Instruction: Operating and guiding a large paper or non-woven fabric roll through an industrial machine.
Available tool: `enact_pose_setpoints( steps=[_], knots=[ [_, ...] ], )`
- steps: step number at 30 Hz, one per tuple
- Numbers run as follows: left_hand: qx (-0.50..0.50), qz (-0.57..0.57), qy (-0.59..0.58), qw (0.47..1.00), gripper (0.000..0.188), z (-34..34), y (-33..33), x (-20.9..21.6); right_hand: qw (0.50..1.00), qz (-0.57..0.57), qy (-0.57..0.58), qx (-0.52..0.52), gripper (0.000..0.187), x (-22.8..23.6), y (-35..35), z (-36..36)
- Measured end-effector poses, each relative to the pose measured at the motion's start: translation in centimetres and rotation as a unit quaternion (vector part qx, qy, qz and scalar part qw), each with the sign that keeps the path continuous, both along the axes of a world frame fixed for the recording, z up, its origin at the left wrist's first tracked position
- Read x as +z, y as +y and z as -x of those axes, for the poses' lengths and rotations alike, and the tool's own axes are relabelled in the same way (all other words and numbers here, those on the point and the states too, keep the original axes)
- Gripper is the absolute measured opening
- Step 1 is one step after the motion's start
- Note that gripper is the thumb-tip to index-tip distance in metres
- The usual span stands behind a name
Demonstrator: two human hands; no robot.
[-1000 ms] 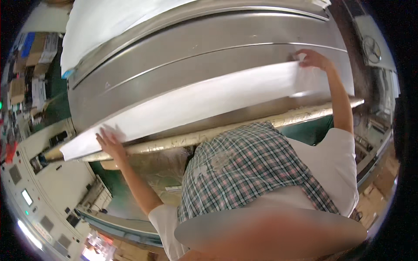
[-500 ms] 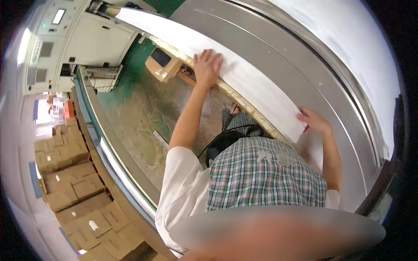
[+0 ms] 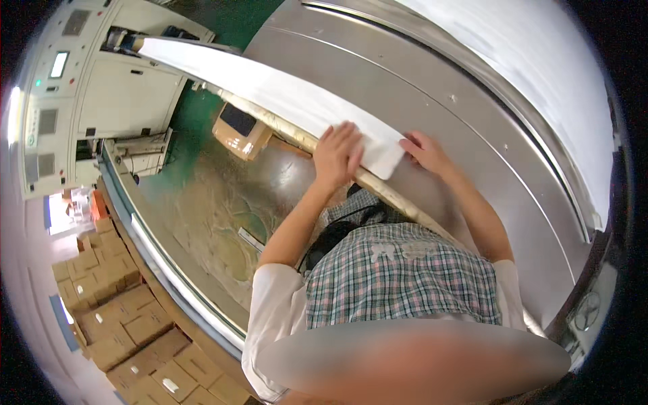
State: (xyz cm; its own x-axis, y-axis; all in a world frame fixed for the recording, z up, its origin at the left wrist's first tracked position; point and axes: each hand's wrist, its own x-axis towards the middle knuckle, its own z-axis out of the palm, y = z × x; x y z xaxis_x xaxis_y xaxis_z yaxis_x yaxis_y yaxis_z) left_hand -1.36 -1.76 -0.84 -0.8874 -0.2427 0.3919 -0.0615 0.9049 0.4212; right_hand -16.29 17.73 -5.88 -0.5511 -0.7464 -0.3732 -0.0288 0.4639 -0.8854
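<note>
A long white strip of sheet material [image 3: 270, 84] runs from the far left toward me along the near edge of a grey metal table [image 3: 378, 84]. Its near end is squared off with rounded corners. My left hand [image 3: 337, 155] lies over the strip's near edge, close to that end, fingers stretched flat on it. At the end's right-hand corner is my right hand [image 3: 428, 154], fingertips and thumb curled in at the edge; the fingertips are partly blurred. Below the strip, a pale bar [image 3: 297, 135] follows the table's front edge.
A cream machine cabinet [image 3: 128, 88] with a small screen stands at the far left. A wrapped carton [image 3: 239, 131] sits on the floor beyond the bar. Brown boxes [image 3: 128, 314] are stacked at left behind a long rail [image 3: 169, 260]. White sheeting [image 3: 533, 74] covers the far right.
My left hand has slid along the strip toward its near end. My right hand and the strip's end have shifted leftward, bringing both hands closer together. The view has turned slightly.
</note>
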Motion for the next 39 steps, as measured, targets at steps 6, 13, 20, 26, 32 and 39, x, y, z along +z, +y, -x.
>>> enact_pose_setpoints(
  steps=[6,13,20,26,32,39],
  knots=[
    [-0.175,-0.128,-0.034,0.976,0.019,0.3,-6.1,1.7,0.899,-0.108,0.345,-0.246,0.024,-2.7,0.8,8.9],
    [-0.044,-0.199,-0.089,0.975,0.022,14.9,-22.5,1.2,0.797,-0.225,0.443,-0.345,0.019,-3.4,-0.2,9.8],
    [-0.022,-0.112,0.074,0.991,0.025,36.0,-33.0,-3.0,0.772,-0.274,0.448,-0.357,0.014,-3.6,-0.4,9.9],
    [0.014,-0.319,0.117,0.94,0.029,46.4,-36.2,-7.6,0.772,-0.279,0.426,-0.381,0.011,-2.8,-1.3,9.8],
    [-0.063,-0.47,0.188,0.86,0.034,49.9,-36.9,-10.7,0.765,-0.298,0.435,-0.369,0.009,-3.5,-1.3,9.8],
    [-0.005,-0.559,0.157,0.814,0.038,50.1,-36.0,-8.9,0.776,-0.282,0.426,-0.371,0.011,-3.2,-2.0,9.9]
  ],
)
